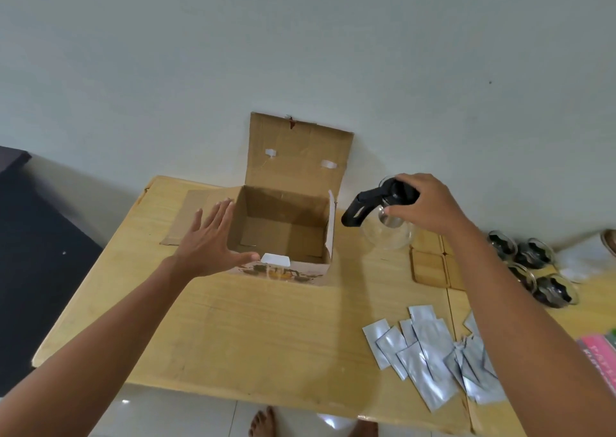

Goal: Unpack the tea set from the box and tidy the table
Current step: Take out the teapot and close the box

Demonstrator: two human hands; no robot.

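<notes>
An open cardboard box stands at the back of the wooden table, its lid flap upright against the wall; its inside looks bare. My left hand is flat with fingers spread, next to the box's near left corner. My right hand grips the black lid of a glass teapot with a black handle, just right of the box. Whether the pot rests on the table or hangs just above it, I cannot tell. Several glass cups with dark insides stand at the far right.
Wooden coasters lie beside the teapot. Several silver foil sachets are scattered on the near right of the table. A pink book shows at the right edge. A dark surface stands left. My bare feet show below.
</notes>
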